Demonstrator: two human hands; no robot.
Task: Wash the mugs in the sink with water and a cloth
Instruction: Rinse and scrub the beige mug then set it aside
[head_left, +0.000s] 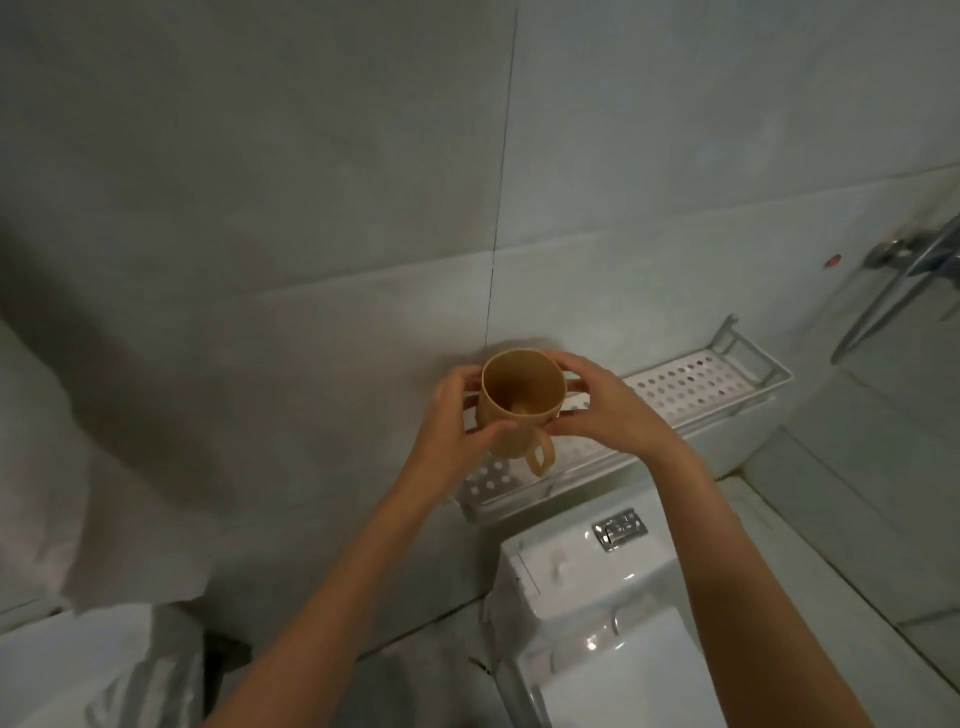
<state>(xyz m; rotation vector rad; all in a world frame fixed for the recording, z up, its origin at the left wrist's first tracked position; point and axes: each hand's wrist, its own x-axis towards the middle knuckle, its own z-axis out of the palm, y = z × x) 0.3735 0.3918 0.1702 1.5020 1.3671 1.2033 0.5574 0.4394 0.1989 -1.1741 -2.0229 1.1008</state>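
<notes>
Grey tiles (260, 208) back a perforated shelf (691, 384), over which a left hand (457, 415) and right hand (608, 410) curl round an upright tan mug (522, 384). It looks light, rigid, likely slick when wet; its free handle (549, 454) offers surer hold.

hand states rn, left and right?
left hand: fingers curled round the tan mug, holding it.
right hand: holding the same mug from the other side.

A tan mug (522, 402), a white shelf (691, 387) dotted with round holes, pale grey wall tiles (260, 182).
</notes>
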